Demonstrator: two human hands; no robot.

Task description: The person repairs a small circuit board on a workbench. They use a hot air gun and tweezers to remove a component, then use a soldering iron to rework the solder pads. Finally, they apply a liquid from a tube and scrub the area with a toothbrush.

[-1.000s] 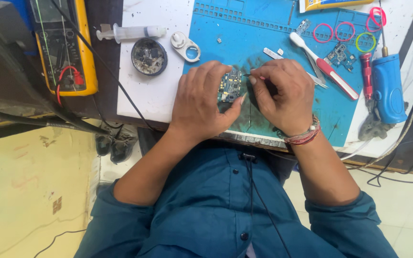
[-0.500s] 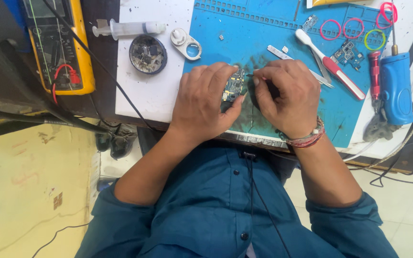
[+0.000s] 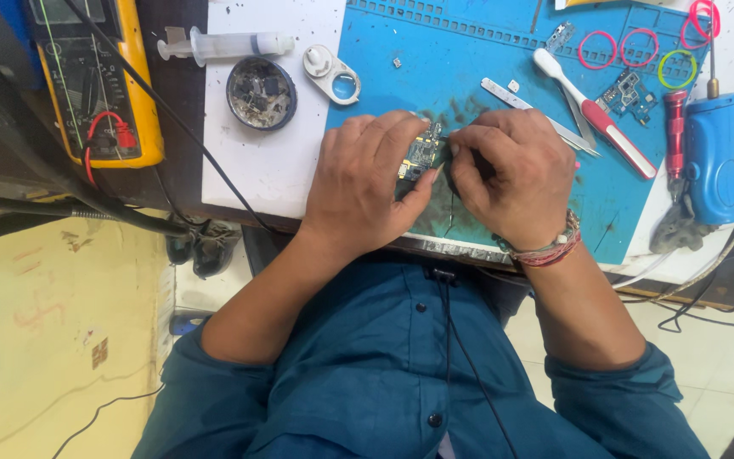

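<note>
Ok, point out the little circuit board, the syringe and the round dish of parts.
circuit board (image 3: 422,155), head view, exposed middle between the hands
syringe (image 3: 229,45), head view, barrel
round dish (image 3: 261,93), head view, inside it

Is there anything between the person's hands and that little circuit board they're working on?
Nothing visible. The left hand grips the small circuit board directly on the blue mat, and the right hand touches its edge. The toothbrush and tweezers lie off to the side.

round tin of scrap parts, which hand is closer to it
Left. The left hand lies just right of and below the round tin, not touching it. The right hand sits farther right, beyond the small circuit board held between both hands.
</note>
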